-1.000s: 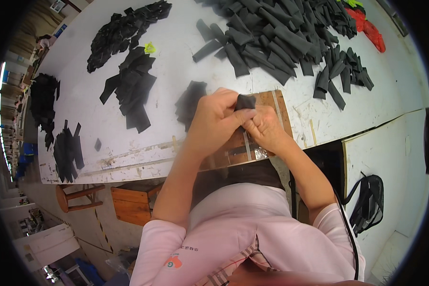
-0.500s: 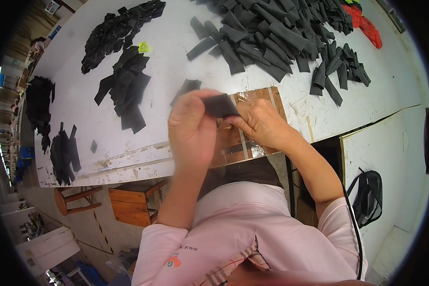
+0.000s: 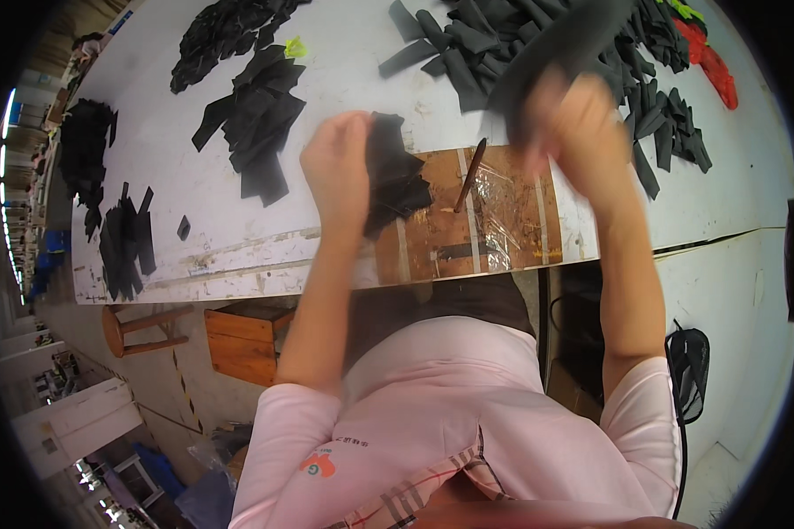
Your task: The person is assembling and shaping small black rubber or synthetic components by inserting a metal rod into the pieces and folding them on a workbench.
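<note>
Watch Out for a Slip

From my seat far away, I worried most about the long dark piece (image 3: 565, 48). It was up above the bench (image 3: 344, 79), in front of the big dark pile (image 3: 476, 57). My right hand (image 3: 582, 132) looked to be pinching it, but blur hid just how. I thought a loose pinch and a fast swing could make it slip out and land bent. If the hand dipped too low, it might also bump the pile and push bits out of place.

The small dark stack (image 3: 395, 176) was messy, with corners poking out. I guessed a careless tug there could drag up 2 bits and not just 1. The brown stick (image 3: 471, 175) lay slanted on the brown board (image 3: 520, 220), between my 2 hands, so a low wrist might make it roll.

My left hand (image 3: 337, 159) was at the left edge of the small stack. Its fingers were curled in, and I could not tell if they held anything. The left forearm pointed nearly straight up the view. The right forearm reached up too, leaning in a little, and the 2 hands were well apart.
</note>
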The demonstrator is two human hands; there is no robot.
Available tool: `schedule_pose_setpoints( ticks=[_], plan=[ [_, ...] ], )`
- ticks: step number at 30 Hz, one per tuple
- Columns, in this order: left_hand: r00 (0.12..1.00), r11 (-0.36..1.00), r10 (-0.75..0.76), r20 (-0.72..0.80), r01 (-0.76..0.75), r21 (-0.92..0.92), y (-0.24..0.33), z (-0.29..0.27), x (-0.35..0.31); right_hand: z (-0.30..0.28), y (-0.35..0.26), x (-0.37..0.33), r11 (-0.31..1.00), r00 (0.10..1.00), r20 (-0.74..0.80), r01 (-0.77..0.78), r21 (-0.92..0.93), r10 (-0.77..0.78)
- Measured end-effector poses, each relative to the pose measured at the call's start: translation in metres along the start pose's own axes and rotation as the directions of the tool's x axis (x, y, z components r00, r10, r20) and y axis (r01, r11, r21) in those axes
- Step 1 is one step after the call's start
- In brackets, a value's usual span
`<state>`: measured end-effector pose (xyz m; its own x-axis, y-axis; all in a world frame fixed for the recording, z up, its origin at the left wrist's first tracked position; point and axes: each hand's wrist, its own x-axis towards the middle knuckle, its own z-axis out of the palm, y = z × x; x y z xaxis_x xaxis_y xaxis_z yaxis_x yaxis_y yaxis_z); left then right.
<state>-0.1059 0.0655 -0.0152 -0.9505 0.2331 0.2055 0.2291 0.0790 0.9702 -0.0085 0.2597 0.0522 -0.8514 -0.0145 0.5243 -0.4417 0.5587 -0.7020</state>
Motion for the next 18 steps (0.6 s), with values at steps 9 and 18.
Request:
schedule_pose_setpoints(
  ticks=[9, 18],
  plan=[
    [0.988, 0.536, -0.116, 0.100, -0.022, 0.844, -0.064, 0.013, 0.026, 0.036, 0.001, -0.069, 0.687, 0.731, -0.018, -0.633, 0.356, 0.682],
    [0.984, 0.924, 0.150, -0.097, -0.104, 0.367, -0.055, 0.001, 0.023, 0.081, -0.029, -0.080, 0.725, 0.753, 0.188, -0.657, 0.206, 0.630]
  ],
)
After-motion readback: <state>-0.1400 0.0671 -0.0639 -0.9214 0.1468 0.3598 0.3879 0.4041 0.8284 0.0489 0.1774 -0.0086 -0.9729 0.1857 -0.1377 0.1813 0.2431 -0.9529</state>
